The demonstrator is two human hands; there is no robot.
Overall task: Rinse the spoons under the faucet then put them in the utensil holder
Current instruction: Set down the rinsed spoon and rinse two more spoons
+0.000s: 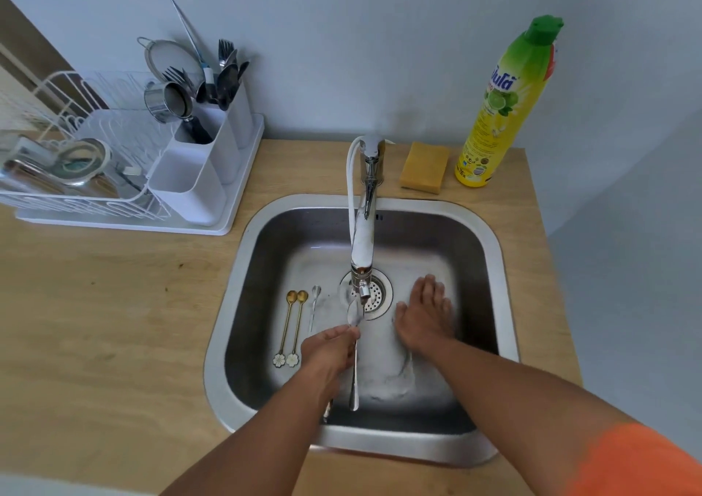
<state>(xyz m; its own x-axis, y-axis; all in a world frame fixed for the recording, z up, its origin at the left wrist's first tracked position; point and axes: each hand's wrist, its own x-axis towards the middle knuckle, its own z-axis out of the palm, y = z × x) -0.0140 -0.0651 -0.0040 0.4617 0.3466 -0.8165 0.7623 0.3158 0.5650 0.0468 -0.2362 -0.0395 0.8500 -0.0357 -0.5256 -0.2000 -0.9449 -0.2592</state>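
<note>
My left hand [329,349] grips a silver spoon [354,366] by its neck, its bowl held right under the faucet [361,244] spout over the drain. My right hand [424,315] is spread open, palm down, low in the steel sink [235,305], right of the drain, holding nothing. On the sink floor to the left lie two gold spoons [291,328] with flower ends and a small silver spoon [313,307]. The white utensil holder [201,168] stands on the drying rack at the back left, with forks and spoons in its far compartment.
A white dish rack [95,176] with a tray holds lids, a metal cup and a strainer. A yellow sponge [423,166] and a tall green-yellow dish soap bottle [505,104] stand behind the sink. The wooden counter [95,324] spreads left of the sink.
</note>
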